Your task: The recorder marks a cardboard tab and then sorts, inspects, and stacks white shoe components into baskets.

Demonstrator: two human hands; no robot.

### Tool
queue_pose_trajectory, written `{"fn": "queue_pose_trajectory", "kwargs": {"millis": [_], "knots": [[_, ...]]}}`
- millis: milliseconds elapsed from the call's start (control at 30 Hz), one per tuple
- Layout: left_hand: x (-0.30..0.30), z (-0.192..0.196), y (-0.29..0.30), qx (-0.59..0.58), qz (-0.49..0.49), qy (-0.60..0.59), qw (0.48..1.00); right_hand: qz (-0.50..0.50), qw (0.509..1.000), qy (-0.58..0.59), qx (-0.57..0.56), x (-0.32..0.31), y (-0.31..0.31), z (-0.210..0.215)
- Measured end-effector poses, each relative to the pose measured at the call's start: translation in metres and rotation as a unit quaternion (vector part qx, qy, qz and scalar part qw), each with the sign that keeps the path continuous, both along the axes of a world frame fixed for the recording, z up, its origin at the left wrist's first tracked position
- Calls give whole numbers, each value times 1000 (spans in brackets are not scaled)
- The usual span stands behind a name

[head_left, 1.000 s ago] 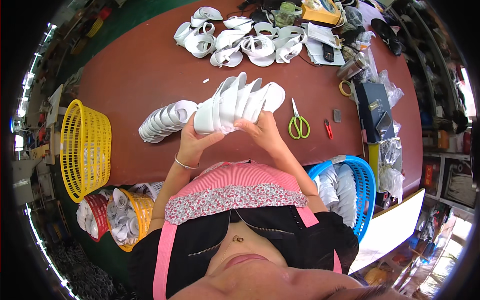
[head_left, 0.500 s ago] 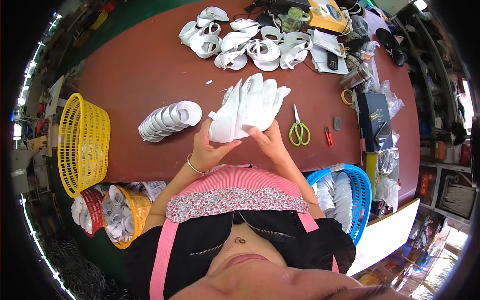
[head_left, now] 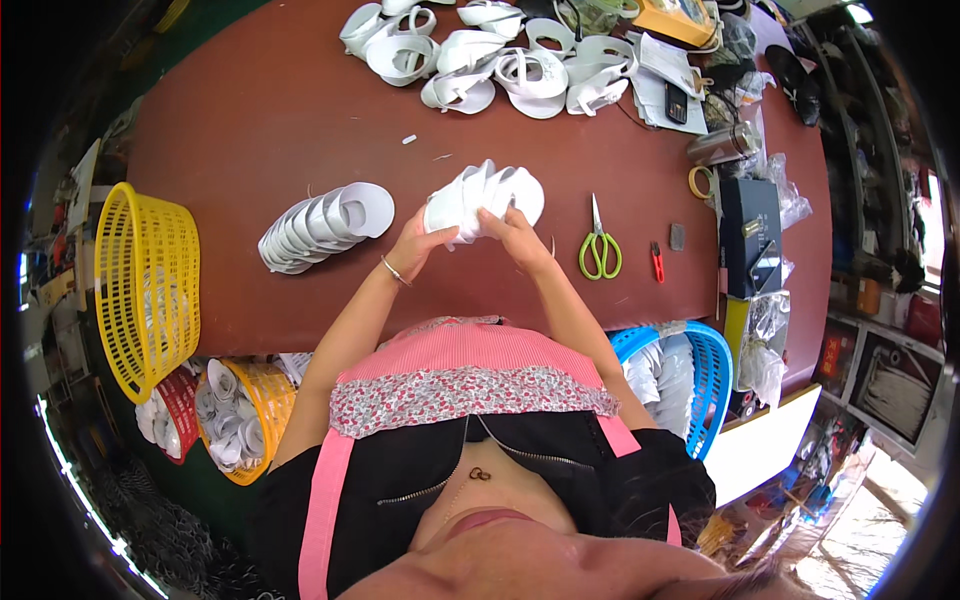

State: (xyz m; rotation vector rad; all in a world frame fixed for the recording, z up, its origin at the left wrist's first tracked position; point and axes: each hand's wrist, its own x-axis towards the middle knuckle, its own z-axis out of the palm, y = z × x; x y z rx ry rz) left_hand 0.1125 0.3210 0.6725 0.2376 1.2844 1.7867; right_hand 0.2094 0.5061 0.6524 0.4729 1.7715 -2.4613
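Both hands hold a nested stack of white shoe uppers (head_left: 478,198) just above the brown table (head_left: 430,285). My left hand (head_left: 418,243) is closed on the stack's left end, thumb pointing inward. On the near right side, my right hand (head_left: 518,240) grips it with the thumb on top. The palms and some fingers are hidden beneath the pieces. Left of my hands lies another nested row of white uppers (head_left: 315,228) with a rounded end facing right. Green-handled scissors (head_left: 599,248) lie to the right, blades pointing away from me.
More white uppers (head_left: 465,55) are heaped at the far side. Red nippers (head_left: 657,262), a grey block (head_left: 677,237), a tape roll (head_left: 700,182) and a steel flask (head_left: 722,145) lie right. Baskets stand around me: yellow (head_left: 150,290), blue (head_left: 720,375), orange (head_left: 280,400).
The held stack has gone from upright and fanned out to lower and more compact, its rounded end toward the right. Both hands still grip it. The whole view has shifted slightly.
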Motion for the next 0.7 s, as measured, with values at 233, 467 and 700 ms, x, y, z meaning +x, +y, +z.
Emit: {"fn": "queue_pose_trajectory", "kwargs": {"millis": [233,467,700], "knots": [[-18,-11,22,-84,5,14,996,-113,990,-69,-56,-33,-7,-31],[-25,-29,36,-83,53,173,980,-329,914,-80,223,2,29,-29],[-35,9,39,-238,32,596,766,-232,675,-343,611,138,107,-87]]}}
